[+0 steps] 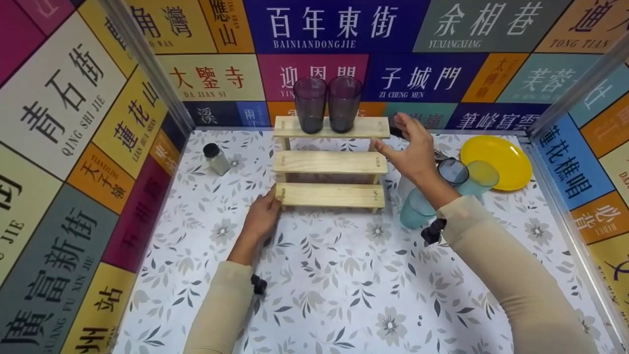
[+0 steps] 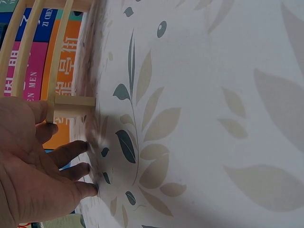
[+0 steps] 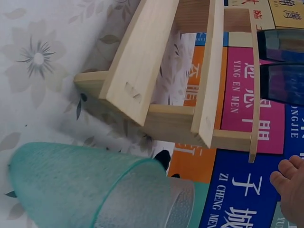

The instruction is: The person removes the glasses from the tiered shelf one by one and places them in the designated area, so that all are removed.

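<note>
A three-tiered wooden rack [image 1: 330,162] stands on the cloth near the back wall. Two dark purple glasses, one on the left [image 1: 310,104] and one on the right [image 1: 345,104], stand upright on its top tier. My left hand [image 1: 263,214] pinches the left end of the lowest tier between thumb and forefinger; in the left wrist view the other fingers of this hand [image 2: 42,173] are spread beside the rack. Beside the right end of the top tier is my right hand [image 1: 415,150], fingers apart and holding nothing. Below its wrist stands a teal tumbler [image 1: 416,210].
More glasses cluster on the right: a dark-rimmed one [image 1: 453,171] and a teal one [image 1: 479,179], in front of a yellow plate [image 1: 511,162]. A small black-capped jar [image 1: 216,160] stands at the left. Printed panels [image 1: 339,24] wall in the back and sides.
</note>
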`<action>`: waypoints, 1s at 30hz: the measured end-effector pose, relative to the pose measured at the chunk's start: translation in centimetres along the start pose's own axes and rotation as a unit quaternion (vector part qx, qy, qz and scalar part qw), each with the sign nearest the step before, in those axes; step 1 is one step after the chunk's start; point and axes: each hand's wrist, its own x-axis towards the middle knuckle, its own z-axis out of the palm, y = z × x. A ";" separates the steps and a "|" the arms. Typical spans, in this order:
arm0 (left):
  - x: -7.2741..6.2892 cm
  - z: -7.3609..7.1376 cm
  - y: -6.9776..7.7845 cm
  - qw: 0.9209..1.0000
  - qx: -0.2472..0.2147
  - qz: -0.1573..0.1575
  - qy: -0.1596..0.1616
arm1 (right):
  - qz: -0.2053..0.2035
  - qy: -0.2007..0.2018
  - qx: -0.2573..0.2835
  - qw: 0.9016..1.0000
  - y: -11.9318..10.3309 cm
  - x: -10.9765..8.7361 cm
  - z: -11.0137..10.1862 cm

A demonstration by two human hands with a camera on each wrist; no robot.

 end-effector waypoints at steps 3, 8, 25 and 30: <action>-0.4 -0.4 0.9 1.000 -0.006 -0.004 -0.002 | 0.000 -0.010 0.006 1.000 -0.3 0.6 0.6; -1.5 -1.8 3.5 0.999 -0.032 -0.022 -0.010 | 0.006 -0.018 0.003 1.000 -0.8 1.6 1.5; -1.0 -1.1 2.2 1.000 -0.012 -0.013 -0.004 | 0.019 -0.050 -0.040 0.998 -3.8 4.7 4.1; -1.6 -1.9 3.9 1.000 -0.023 -0.016 0.003 | 0.036 -0.046 -0.034 0.998 -4.3 5.6 4.9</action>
